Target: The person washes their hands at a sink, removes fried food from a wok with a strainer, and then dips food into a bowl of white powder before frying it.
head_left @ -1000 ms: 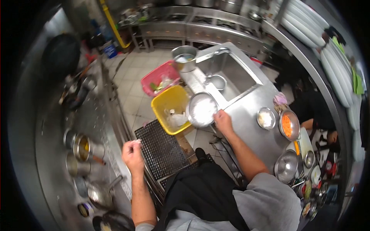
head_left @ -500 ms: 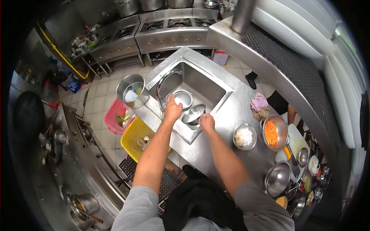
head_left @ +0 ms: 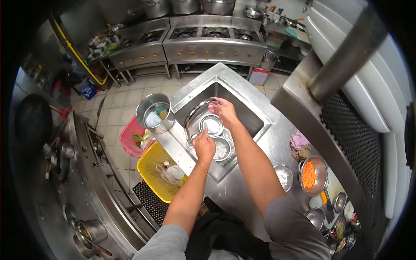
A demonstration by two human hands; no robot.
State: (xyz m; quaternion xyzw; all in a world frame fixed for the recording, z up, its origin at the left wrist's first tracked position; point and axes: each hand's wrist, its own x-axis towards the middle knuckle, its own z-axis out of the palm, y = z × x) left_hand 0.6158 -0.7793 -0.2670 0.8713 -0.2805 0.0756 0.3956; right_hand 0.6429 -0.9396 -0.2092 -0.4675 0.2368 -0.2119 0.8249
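Observation:
My right hand (head_left: 224,112) is at the spout end of the curved chrome faucet (head_left: 195,112), fingertips bent against it. Below and to the left, my left hand (head_left: 203,146) has its thumb at the rim of a small metal bowl (head_left: 211,125); its other fingers are mostly hidden. A second metal bowl (head_left: 222,149), with a clear, glinting content, sits close beside that hand, toward me. Both bowls overlap the near left part of the steel sink (head_left: 242,113).
A metal pot (head_left: 154,113) with cloths or sponges stands left of the faucet. Below are a pink bin (head_left: 130,138) and a yellow bin (head_left: 149,173). On the right are a bowl of white food (head_left: 284,177), shredded carrots (head_left: 309,175) and cloths (head_left: 299,145).
My right hand has left the shiny bowl and moved up to the faucet spout, which has swung slightly right. My left hand has shifted to the bowl's near left side. The view has tilted up.

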